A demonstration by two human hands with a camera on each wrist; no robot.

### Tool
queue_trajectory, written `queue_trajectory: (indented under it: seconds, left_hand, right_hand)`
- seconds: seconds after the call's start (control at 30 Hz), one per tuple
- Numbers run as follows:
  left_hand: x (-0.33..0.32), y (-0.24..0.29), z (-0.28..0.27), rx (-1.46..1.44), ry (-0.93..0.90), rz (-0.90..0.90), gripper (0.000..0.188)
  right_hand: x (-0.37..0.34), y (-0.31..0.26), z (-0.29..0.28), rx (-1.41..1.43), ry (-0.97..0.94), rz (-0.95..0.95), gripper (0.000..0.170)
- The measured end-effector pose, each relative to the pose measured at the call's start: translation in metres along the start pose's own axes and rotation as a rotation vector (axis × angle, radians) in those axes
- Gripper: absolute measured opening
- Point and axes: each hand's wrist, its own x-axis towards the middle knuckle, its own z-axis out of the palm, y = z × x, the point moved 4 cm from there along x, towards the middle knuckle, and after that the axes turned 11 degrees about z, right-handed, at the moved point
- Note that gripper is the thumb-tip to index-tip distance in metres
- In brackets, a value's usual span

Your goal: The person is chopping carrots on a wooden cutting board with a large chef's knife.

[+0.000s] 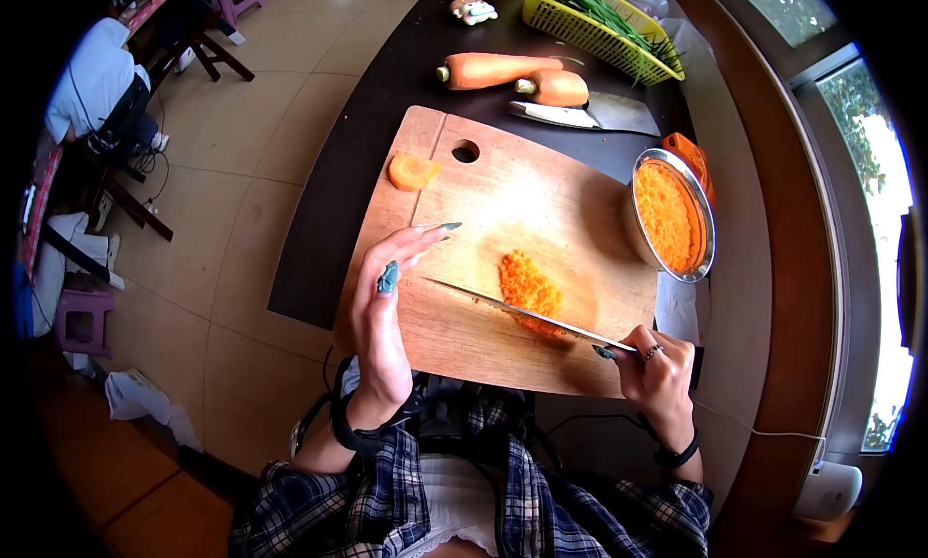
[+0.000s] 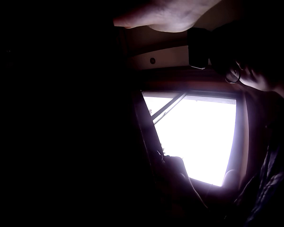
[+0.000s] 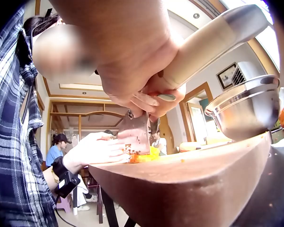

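Observation:
My right hand (image 1: 659, 372) grips the pale handle (image 3: 203, 45) of a kitchen knife; its wide blade (image 3: 136, 135) stands on edge, seen as a thin line in the head view. Finely chopped carrot (image 1: 528, 279) lies against the blade on the wooden cutting board (image 1: 435, 340). At the board's left side is my left hand (image 1: 379, 311), fingers extended, near the blade's far end and holding nothing. A thick carrot piece (image 1: 414, 172) sits at the board's upper left. Overlapping the right edge is a steel bowl (image 1: 633, 231) full of minced carrot (image 1: 667, 215). The left wrist view is mostly dark.
Beyond the board lie two carrots (image 1: 498, 72), a white-handled cleaver (image 1: 623, 113) and a yellow basket (image 1: 590, 41) of green stalks. An orange object (image 1: 688, 161) is behind the bowl. A window (image 1: 875, 171) borders the right. At left sits another person (image 1: 92, 84).

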Motion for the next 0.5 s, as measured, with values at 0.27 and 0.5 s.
queue_trajectory:
  seconds: [0.27, 0.5]
  left_hand:
    - [0.0003, -0.0001, 0.0005, 0.001, -0.001, 0.001, 0.042]
    - [-0.0013, -0.0002, -0.0004, 0.023, -0.058, 0.03, 0.039]
  right_hand:
    - [-0.0004, 0.0003, 0.001, -0.016, -0.031, 0.012, 0.026]
    - [0.0, 0.0006, 0.0, -0.001, -0.023, 0.012, 0.027]
